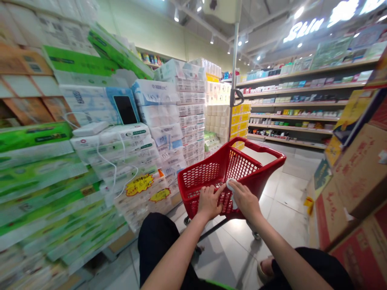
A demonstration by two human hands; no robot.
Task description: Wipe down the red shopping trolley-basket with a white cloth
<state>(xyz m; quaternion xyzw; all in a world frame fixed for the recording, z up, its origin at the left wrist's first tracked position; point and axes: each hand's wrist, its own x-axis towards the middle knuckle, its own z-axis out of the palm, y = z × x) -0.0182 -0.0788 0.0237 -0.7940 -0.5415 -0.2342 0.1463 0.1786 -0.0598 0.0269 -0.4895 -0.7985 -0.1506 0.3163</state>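
Note:
A red plastic shopping cart [196, 177] with a perforated basket stands on the tiled floor between my knees and the shelves. My left hand [209, 202] is on its near rim, fingers bent over the edge and the index finger reaching toward the right hand. Pressed against the same side, my right hand [246, 198] holds a crumpled white wipe [231, 185]; part of it hangs below the fingers along the basket wall. Whether it is paper or cloth cannot be made out.
Stacked tissue packs [142, 145] rise on the left, with a phone [125, 109] leaning there and a white cable [113, 165] hanging down. Cardboard boxes [353, 169] line the right. Behind the cart are a metal pole [235, 52] and stocked shelves [296, 104].

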